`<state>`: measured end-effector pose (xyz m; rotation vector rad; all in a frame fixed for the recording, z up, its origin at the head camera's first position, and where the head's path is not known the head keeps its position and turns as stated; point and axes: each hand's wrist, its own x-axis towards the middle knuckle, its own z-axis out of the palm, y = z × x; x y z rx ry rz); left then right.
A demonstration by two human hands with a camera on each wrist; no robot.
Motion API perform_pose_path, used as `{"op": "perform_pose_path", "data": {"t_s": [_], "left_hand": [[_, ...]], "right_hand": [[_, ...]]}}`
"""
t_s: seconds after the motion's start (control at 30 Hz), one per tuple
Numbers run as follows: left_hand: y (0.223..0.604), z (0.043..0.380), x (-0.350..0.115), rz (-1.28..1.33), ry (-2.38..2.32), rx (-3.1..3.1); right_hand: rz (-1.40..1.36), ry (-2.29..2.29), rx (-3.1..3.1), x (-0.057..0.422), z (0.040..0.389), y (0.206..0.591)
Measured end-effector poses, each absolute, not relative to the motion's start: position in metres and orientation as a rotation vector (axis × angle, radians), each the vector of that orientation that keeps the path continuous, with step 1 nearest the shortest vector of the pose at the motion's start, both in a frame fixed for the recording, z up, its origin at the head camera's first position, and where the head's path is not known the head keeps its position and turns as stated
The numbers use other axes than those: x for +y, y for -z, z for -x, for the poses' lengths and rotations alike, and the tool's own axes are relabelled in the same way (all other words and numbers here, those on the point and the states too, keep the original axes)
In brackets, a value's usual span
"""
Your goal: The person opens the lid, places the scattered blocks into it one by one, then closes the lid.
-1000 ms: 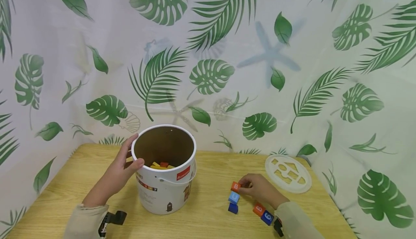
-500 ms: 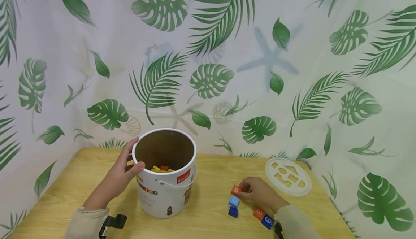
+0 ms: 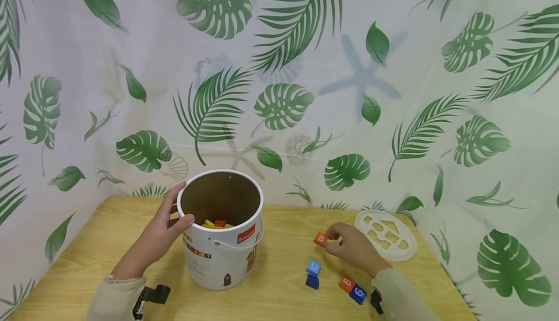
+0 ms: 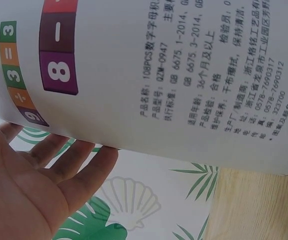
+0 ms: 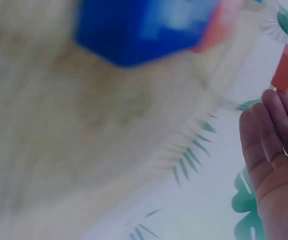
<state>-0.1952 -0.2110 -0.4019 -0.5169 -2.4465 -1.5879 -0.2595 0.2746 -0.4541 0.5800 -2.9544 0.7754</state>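
Head view: the left hand [image 3: 163,226] holds the rim of the white bucket [image 3: 220,229], thumb hooked over the edge, fingers straight along the wall. The right hand [image 3: 354,248] pinches the orange B block [image 3: 320,238], which a second ago sat atop the light blue block [image 3: 313,266] and now hangs above the wooden table [image 3: 279,282], lifted clear. The dark blue block [image 3: 312,281], another orange block [image 3: 347,282], a blue 6 block [image 3: 359,293] and the shape-sorter lid [image 3: 386,233] remain.

Left wrist view: fingers [image 4: 63,160] lie flat against the bucket [image 4: 174,75].

Right wrist view: blurred; fingertips [image 5: 276,100] grip the orange block [image 5: 284,74].
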Motion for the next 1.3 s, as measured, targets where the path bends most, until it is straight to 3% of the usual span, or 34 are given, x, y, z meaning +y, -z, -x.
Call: {"op": "perform_pose_path", "data": {"t_s": [0.37,0.8,1.3], "left_hand": [[0.4,0.195,-0.212,0.51,1.599,-2.456],[0.399,0.194,-0.211,0.509,1.608,-2.455],[0.4,0.194,-0.211,0.532,1.61,-2.438]], "right_hand": [[-0.671,-0.918,-2.716,0.236,0.264,0.407],[-0.922,-1.171,-2.365,0.152,0.271,0.357],[-1.164,-0.91,-2.36,0.084,0.265,0.331]]}}
